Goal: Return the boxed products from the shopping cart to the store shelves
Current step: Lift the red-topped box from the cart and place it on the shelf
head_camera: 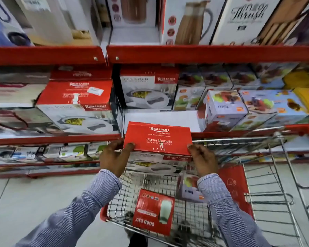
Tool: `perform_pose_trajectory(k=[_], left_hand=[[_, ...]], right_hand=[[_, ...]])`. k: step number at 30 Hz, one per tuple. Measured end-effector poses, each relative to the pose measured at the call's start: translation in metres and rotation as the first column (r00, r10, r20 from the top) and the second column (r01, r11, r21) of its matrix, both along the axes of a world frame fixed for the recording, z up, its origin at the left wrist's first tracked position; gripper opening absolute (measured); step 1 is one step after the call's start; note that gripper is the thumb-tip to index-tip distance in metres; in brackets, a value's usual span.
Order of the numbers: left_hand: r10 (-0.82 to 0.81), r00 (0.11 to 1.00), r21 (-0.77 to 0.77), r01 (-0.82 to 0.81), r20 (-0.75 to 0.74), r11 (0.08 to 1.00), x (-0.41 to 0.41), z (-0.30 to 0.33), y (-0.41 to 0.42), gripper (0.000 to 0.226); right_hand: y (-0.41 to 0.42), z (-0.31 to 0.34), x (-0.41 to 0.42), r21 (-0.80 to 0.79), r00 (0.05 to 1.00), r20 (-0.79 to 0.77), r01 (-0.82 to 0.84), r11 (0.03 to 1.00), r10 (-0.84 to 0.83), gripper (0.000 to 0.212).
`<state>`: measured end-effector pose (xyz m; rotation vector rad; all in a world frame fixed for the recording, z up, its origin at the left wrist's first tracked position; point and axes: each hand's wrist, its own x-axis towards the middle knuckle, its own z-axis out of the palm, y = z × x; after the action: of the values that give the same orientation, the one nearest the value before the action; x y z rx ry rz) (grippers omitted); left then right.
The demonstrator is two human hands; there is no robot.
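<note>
A red-topped Rishabh Sigma Marbella casserole box (158, 139) is held above the wire shopping cart (268, 175), level with the red middle shelf edge (61, 139). My left hand (112, 157) grips its left side and my right hand (202, 160) grips its right side. Directly behind the box is a bare white gap on the shelf (161, 120), between matching casserole boxes (78, 107) on the left and juicer boxes (223, 107) on the right. Inside the cart lie a red Good Day box (152, 212) and a juicer box (189, 190).
Another matching casserole box (148, 88) stands at the back of the gap. The upper shelf (203, 52) carries tall jug boxes. Lower shelves (43, 155) hold small boxed goods. The cart's red child-seat flap (234, 186) is on the right. Pale tiled floor (34, 202) lies to the left.
</note>
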<state>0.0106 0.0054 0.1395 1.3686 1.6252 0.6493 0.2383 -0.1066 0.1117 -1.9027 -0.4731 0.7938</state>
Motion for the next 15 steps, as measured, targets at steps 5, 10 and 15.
perform_pose_trajectory(k=[5, 10, 15], left_hand=[[0.028, 0.998, 0.192, -0.040, 0.065, 0.980, 0.002, 0.060, 0.006, 0.037], [0.043, 0.998, 0.363, -0.057, 0.048, 0.930, 0.003, 0.095, 0.018, 0.043], [-0.006, 1.000, 0.422, -0.003, 0.019, 0.906, 0.007, 0.110, 0.026, 0.049]], right_hand=[[0.009, 0.065, 0.008, 0.177, 0.998, 0.070, -0.010, 0.984, -0.002, 0.022], [0.024, 0.105, 0.019, 0.217, 0.983, 0.180, -0.077, 0.973, 0.038, 0.031], [0.039, 0.120, 0.030, 0.221, 0.947, 0.312, -0.156, 0.963, 0.081, 0.037]])
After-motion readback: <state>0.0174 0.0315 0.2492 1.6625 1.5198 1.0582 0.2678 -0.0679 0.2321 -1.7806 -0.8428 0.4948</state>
